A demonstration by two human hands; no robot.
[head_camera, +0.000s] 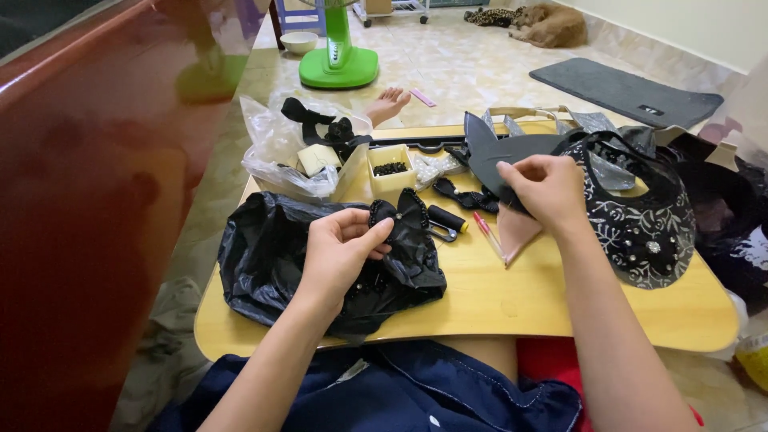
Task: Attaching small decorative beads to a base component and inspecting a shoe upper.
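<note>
My left hand point(340, 248) pinches a small black beaded bow point(398, 213) over a crumpled black plastic bag point(264, 256) on a low yellow table point(560, 304). My right hand point(548, 186) is closed on the edge of a flat black cut shape point(500, 152), above a pinkish piece point(518, 228). A black patterned visor-like piece with beads point(640, 224) lies to the right of that hand. Between my hands sit a black cylinder with a yellow tip point(446, 218), small scissors point(442, 233) and a pink pen point(486, 232).
A clear plastic bag with black ribbon point(292, 152) and a yellow box of black beads point(390, 170) stand at the table's back. A bare foot point(386, 104), a green fan base point(338, 68), a white bowl point(298, 42), a grey mat point(624, 92) and a lying dog point(552, 24) are on the floor. A red surface point(80, 200) rises at left.
</note>
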